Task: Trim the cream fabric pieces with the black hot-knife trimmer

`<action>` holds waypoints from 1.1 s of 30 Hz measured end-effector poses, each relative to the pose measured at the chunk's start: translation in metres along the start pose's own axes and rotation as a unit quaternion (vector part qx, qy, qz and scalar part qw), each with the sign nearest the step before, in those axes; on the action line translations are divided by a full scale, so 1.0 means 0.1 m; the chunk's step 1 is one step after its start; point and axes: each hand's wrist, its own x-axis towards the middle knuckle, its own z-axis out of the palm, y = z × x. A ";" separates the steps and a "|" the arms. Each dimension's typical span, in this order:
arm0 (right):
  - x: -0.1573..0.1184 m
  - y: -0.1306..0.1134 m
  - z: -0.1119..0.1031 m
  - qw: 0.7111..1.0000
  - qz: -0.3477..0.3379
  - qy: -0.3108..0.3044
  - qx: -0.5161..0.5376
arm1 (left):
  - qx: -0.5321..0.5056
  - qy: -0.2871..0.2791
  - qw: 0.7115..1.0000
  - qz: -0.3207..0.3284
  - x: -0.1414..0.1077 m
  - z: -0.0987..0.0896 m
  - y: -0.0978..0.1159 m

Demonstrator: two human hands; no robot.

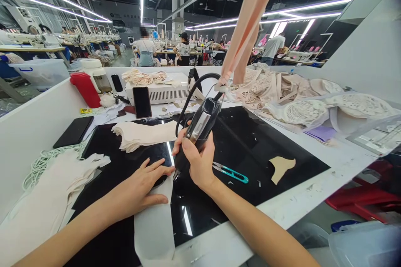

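Note:
My right hand [200, 160] is wrapped round a black corded handheld cutter [199, 123]. Its narrow metal tip points down at the edge of a pale fabric strip [154, 229]. The cutter hangs from peach fabric bands [247, 21] tied at its top. With fingers spread, my left hand [147, 185] lies flat on the strip, pressing it to the glossy black board [250, 133], its fingertips close to the cutter's tip. Teal thread snips [233, 174] lie just right of my right hand. Farther right is a small beige fabric scrap [281, 167].
A stack of cut strips [144, 133] lies behind my left hand; a larger pile of pale pieces [46, 192] is at left. Lace bra parts [291, 91] heap at back right. A phone [142, 102] leans against a vented white box [166, 90]. A red bottle [85, 89] stands back left.

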 end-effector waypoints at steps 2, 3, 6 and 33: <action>-0.01 -0.01 0.00 1.000 -0.004 -0.005 0.000 | 0.002 0.002 1.000 0.003 -0.01 -0.01 0.01; -0.01 -0.01 0.00 1.000 -0.006 -0.006 -0.001 | 0.002 0.002 1.000 0.004 -0.01 -0.01 0.01; -0.02 -0.02 0.00 1.000 -0.008 -0.003 -0.005 | 0.002 0.001 1.000 0.009 -0.02 0.01 -0.01; -0.07 -0.02 -0.01 1.000 -0.015 -0.010 -0.003 | 0.003 0.026 0.999 0.029 -0.03 0.11 -0.13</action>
